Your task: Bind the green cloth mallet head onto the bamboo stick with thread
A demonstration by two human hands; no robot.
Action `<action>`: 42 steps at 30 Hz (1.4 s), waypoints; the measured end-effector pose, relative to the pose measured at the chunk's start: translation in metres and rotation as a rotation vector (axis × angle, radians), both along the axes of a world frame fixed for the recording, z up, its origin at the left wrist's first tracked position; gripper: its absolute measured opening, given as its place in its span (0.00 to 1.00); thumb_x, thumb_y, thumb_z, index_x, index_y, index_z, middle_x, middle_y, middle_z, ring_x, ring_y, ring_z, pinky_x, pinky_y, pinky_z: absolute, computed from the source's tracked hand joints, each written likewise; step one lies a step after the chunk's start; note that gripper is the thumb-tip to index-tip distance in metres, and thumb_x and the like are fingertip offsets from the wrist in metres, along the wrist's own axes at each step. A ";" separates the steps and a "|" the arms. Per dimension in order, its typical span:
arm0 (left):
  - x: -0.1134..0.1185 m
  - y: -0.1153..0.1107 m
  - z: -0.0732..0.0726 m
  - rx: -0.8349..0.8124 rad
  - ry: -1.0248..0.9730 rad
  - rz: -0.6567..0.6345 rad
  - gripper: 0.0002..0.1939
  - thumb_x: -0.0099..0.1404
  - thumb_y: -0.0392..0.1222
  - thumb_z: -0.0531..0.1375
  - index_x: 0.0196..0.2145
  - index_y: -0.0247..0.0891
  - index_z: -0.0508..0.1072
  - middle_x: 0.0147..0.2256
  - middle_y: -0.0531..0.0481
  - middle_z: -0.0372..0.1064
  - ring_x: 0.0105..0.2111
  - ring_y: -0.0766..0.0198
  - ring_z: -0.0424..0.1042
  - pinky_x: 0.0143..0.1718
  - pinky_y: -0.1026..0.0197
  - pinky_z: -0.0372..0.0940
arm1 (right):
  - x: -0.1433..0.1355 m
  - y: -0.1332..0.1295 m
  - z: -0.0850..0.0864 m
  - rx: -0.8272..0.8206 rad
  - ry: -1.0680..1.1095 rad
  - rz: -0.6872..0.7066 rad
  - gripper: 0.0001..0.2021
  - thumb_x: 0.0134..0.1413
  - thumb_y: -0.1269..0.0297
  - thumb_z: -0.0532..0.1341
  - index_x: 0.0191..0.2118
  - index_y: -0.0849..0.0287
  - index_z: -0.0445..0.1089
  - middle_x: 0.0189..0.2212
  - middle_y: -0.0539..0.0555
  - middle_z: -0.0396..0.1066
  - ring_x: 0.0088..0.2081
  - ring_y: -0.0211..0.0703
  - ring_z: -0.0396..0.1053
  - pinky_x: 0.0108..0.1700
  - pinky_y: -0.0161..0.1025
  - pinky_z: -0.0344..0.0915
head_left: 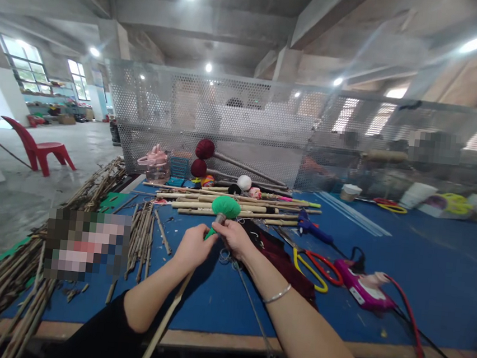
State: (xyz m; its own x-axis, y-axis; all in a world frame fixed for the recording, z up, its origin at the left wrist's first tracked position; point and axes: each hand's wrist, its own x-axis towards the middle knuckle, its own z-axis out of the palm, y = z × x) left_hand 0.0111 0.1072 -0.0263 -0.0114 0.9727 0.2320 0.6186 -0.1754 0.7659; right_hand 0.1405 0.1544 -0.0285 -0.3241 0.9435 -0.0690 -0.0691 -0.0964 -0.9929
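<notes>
In the middle of the table, my left hand (195, 246) is closed around the pale wooden stick (169, 313) of a mallet, which slants down toward me. Its round head is covered in green cloth (226, 206), gathered at the neck. A grey band (220, 218) wraps the neck, and a green strip of cloth shows just below it. My right hand (236, 238) pinches at this band with thumb and fingers. Close under my right hand lie a loop of thin wire or cord (225, 255) and a thin grey rod (254, 304) reaching toward the table edge.
Behind my hands lie several wooden sticks (194, 204) and mallets with dark red heads (205, 149). To the right are scissors (309, 270), a blue glue gun (312, 229) and a pink power strip (361, 286). Twigs (142, 237) cover the left. A perforated metal screen (153, 103) stands behind.
</notes>
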 end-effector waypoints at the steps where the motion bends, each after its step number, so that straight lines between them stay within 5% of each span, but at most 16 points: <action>1: -0.001 0.000 0.001 -0.024 -0.025 -0.025 0.12 0.57 0.47 0.54 0.25 0.36 0.66 0.17 0.53 0.64 0.15 0.69 0.63 0.21 0.66 0.54 | 0.001 0.001 -0.001 0.006 0.012 0.022 0.19 0.35 0.52 0.66 0.24 0.61 0.60 0.08 0.39 0.49 0.10 0.25 0.40 0.14 0.32 0.33; 8: 0.002 0.000 0.007 -0.217 -0.592 -0.307 0.17 0.56 0.55 0.55 0.27 0.37 0.62 0.15 0.60 0.57 0.10 0.75 0.54 0.12 0.69 0.49 | 0.011 0.002 0.004 0.042 0.234 0.213 0.18 0.39 0.55 0.66 0.32 0.62 0.63 0.12 0.39 0.47 0.12 0.25 0.37 0.14 0.29 0.33; 13: -0.001 0.000 0.013 -0.457 -0.998 -0.445 0.15 0.55 0.51 0.58 0.27 0.36 0.60 0.16 0.61 0.55 0.09 0.79 0.48 0.10 0.73 0.44 | 0.015 0.001 0.009 0.025 0.294 0.252 0.17 0.40 0.56 0.65 0.32 0.61 0.62 0.12 0.38 0.43 0.13 0.25 0.35 0.14 0.27 0.33; 19: -0.006 0.003 0.014 -0.559 -0.859 -0.244 0.24 0.59 0.60 0.48 0.36 0.35 0.64 0.23 0.51 0.65 0.15 0.71 0.64 0.14 0.69 0.57 | 0.013 0.004 0.003 0.020 0.206 0.146 0.17 0.38 0.56 0.66 0.28 0.61 0.61 0.10 0.38 0.44 0.12 0.25 0.36 0.13 0.28 0.32; 23: -0.004 0.004 0.007 -0.228 -0.602 -0.046 0.27 0.55 0.61 0.53 0.44 0.38 0.63 0.26 0.53 0.67 0.18 0.69 0.66 0.17 0.66 0.59 | 0.010 0.005 0.000 0.007 0.140 0.091 0.17 0.36 0.55 0.66 0.25 0.60 0.60 0.09 0.38 0.44 0.11 0.25 0.37 0.12 0.29 0.33; 26: -0.004 0.002 0.004 0.028 -0.257 0.020 0.20 0.49 0.53 0.61 0.34 0.35 0.69 0.22 0.55 0.66 0.18 0.71 0.63 0.19 0.68 0.56 | 0.008 0.004 -0.001 0.013 0.097 0.060 0.17 0.37 0.54 0.65 0.24 0.61 0.60 0.08 0.38 0.45 0.11 0.25 0.38 0.12 0.29 0.33; 28: -0.005 0.001 0.006 0.053 -0.165 0.032 0.15 0.50 0.50 0.61 0.29 0.34 0.70 0.17 0.56 0.64 0.16 0.71 0.61 0.19 0.68 0.54 | 0.008 0.004 -0.001 0.014 0.102 0.075 0.16 0.38 0.54 0.65 0.25 0.61 0.61 0.08 0.38 0.45 0.11 0.25 0.38 0.13 0.29 0.33; 37: 0.006 -0.002 0.015 -0.260 -0.790 -0.241 0.17 0.51 0.52 0.60 0.29 0.34 0.64 0.20 0.54 0.67 0.11 0.75 0.58 0.11 0.71 0.52 | 0.017 0.001 0.008 -0.005 0.334 0.293 0.18 0.39 0.56 0.65 0.35 0.61 0.64 0.12 0.38 0.41 0.14 0.25 0.34 0.16 0.28 0.32; 42: 0.001 -0.004 0.016 -0.558 -0.934 -0.303 0.13 0.56 0.47 0.57 0.31 0.33 0.66 0.23 0.50 0.69 0.14 0.75 0.62 0.14 0.72 0.57 | 0.016 0.003 0.003 0.004 0.227 0.258 0.17 0.39 0.54 0.65 0.26 0.62 0.62 0.11 0.39 0.45 0.13 0.25 0.36 0.14 0.29 0.32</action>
